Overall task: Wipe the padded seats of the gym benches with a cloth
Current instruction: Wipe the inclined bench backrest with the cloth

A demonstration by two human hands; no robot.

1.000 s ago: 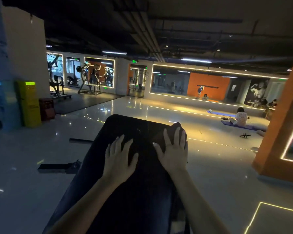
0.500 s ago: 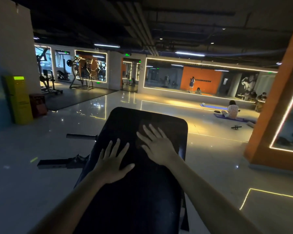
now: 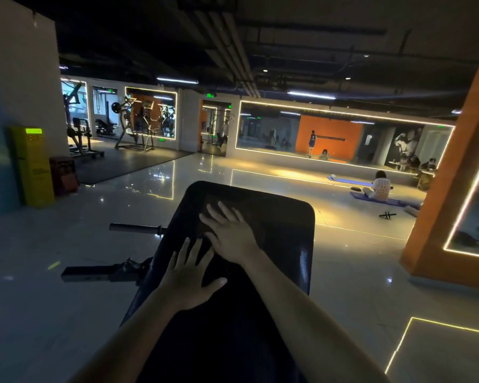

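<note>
- Fingers of the left hand (image 3: 190, 280) lie straight and spread, pressed flat on the bench pad (image 3: 284, 244), gripping nothing; a metal frame foot (image 3: 103, 273) juts toward 9 o'clock beside it.
- At 1 o'clock from it, the right hand (image 3: 231, 234) is likewise flat and splayed, grasping nothing, fingertips aimed at 11 o'clock.
- Beneath the right hand a faint paler patch is probably the cloth (image 3: 249, 207); too dark to confirm.
- Long axis of the bench pad runs 6 to 12 o'clock; its far end lies at 12 from both hands. Of the two, the right hand is nearer, so judged better placed to sweep there.
- Seated person (image 3: 380, 186) at 2 o'clock, well apart.
</note>
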